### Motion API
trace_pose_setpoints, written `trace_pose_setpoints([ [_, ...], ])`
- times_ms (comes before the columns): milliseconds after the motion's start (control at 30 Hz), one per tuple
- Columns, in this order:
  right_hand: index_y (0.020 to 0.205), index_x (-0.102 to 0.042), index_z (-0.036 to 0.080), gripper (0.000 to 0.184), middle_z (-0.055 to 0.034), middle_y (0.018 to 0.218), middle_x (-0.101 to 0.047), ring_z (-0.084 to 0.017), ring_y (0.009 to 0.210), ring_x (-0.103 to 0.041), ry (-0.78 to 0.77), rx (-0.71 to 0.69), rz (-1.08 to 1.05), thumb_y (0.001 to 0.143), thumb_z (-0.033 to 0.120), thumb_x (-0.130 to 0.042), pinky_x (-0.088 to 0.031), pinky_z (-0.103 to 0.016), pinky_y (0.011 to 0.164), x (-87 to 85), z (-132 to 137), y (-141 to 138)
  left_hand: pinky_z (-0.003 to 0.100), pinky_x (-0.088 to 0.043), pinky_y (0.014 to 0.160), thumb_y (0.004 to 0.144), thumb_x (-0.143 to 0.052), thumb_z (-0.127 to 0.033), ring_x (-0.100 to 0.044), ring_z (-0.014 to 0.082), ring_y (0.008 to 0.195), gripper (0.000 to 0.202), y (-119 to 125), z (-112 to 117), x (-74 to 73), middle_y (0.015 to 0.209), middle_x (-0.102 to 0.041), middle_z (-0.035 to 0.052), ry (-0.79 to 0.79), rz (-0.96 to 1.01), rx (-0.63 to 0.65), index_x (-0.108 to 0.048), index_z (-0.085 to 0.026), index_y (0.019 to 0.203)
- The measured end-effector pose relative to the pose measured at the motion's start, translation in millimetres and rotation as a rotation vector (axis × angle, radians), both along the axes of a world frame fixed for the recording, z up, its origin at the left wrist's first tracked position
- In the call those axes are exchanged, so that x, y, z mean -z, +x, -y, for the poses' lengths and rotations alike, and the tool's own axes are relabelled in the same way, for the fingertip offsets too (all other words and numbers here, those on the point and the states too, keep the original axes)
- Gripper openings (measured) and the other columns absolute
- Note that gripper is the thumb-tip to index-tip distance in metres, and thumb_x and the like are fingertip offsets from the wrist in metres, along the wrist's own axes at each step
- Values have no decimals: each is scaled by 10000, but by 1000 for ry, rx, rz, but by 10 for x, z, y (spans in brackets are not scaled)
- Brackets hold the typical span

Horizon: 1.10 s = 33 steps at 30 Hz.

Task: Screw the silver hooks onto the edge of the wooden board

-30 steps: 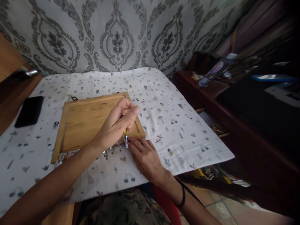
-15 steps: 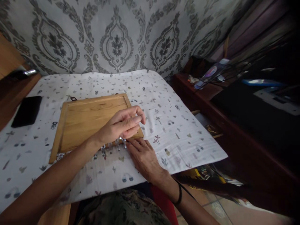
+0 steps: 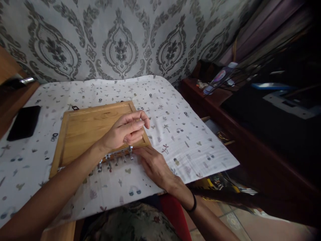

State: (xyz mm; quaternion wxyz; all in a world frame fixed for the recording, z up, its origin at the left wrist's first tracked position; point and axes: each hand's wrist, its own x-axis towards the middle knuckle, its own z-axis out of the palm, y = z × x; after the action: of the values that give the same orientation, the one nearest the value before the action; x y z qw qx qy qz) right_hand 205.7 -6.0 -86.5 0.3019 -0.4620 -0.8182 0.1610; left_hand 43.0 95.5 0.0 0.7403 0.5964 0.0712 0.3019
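A shallow wooden tray (image 3: 82,127) lies on the patterned white cloth (image 3: 175,134). Along its near edge runs a row of several small metal clips (image 3: 115,157). My left hand (image 3: 124,132) hovers over the tray's near right corner, fingers curled and pinched together; what they hold, if anything, is hidden. My right hand (image 3: 154,164) rests flat on the cloth just right of the clips, its fingertips touching the tray's corner and the last clip. A dark band circles my right wrist.
A black phone (image 3: 23,122) lies on the cloth at the far left. A dark wooden cabinet (image 3: 225,110) with clutter, a bottle (image 3: 218,77) among it, stands to the right. Patterned wallpaper (image 3: 120,40) rises behind the table.
My left hand has dropped lower over the tray corner and its fingers have curled in. The small yellow thing under it a second ago no longer shows. The view has drifted right.
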Motion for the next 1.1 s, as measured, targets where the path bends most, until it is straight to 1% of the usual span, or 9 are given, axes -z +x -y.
trace_pose_setpoints([
  [167,1153,-687,170,230,-80,1031,-753,-189,896,-703,-163,69,-314,1022,190,-498,-574,-316,819,-157,-120,-66,178,-199,395,1020,-532,-318,-163,63,394,145,-5,0,6,467,-271,-133,23,3,-34,-559,-182,976],
  [267,1154,-692,161,243,-42,874,-726,-158,752,-659,-337,-19,-472,1041,299,-528,-534,-269,687,-248,-241,-138,195,-293,444,1017,-497,-272,-269,76,415,114,-27,-32,5,490,-362,-112,92,-62,-95,-560,-178,1023],
  [433,1087,-715,151,364,-3,728,-687,-140,648,-660,-509,-141,-679,1010,490,-606,-557,-276,678,-223,-426,-220,232,-335,475,989,-520,-316,-398,107,482,168,-83,-87,-41,577,-484,-61,251,-210,-163,-588,-176,1052],
  [567,916,-697,169,387,-4,700,-689,-146,630,-675,-530,-119,-709,958,552,-660,-566,-275,654,-151,-480,-243,225,-399,505,976,-635,-414,-499,115,551,220,-53,38,-116,643,-546,-35,261,-235,-445,-593,-198,978],
  [633,874,-690,173,397,-18,709,-704,-153,650,-685,-522,-128,-689,962,558,-649,-570,-281,671,-141,-481,-243,218,-419,512,963,-673,-466,-514,111,562,276,-3,149,-140,649,-541,-39,160,-179,-604,-581,-207,936],
  [700,852,-696,172,403,-23,712,-713,-156,657,-685,-496,-141,-667,964,556,-648,-566,-283,675,-147,-479,-237,212,-410,495,964,-665,-516,-464,95,514,330,53,247,-146,607,-492,-55,44,-115,-649,-586,-201,902],
  [867,909,-745,167,400,-4,696,-705,-141,638,-663,-492,-206,-642,958,555,-663,-548,-275,666,-192,-488,-200,199,-178,384,993,-603,-569,-184,57,386,408,88,293,-117,471,-259,-114,6,24,-552,-568,-198,827],
  [1000,912,-751,169,451,1,694,-704,-146,666,-672,-516,-249,-649,937,612,-667,-564,-292,707,-231,-488,-156,209,-174,363,1015,-551,-585,-194,57,352,427,21,215,-90,460,-288,-109,49,-51,-201,-608,-190,863],
  [1100,884,-742,169,499,-2,683,-707,-158,670,-681,-536,-227,-665,907,663,-675,-573,-309,719,-237,-491,-160,212,-208,354,1010,-549,-599,-246,65,355,448,6,193,-43,471,-339,-93,79,-58,-222,-619,-185,853],
])
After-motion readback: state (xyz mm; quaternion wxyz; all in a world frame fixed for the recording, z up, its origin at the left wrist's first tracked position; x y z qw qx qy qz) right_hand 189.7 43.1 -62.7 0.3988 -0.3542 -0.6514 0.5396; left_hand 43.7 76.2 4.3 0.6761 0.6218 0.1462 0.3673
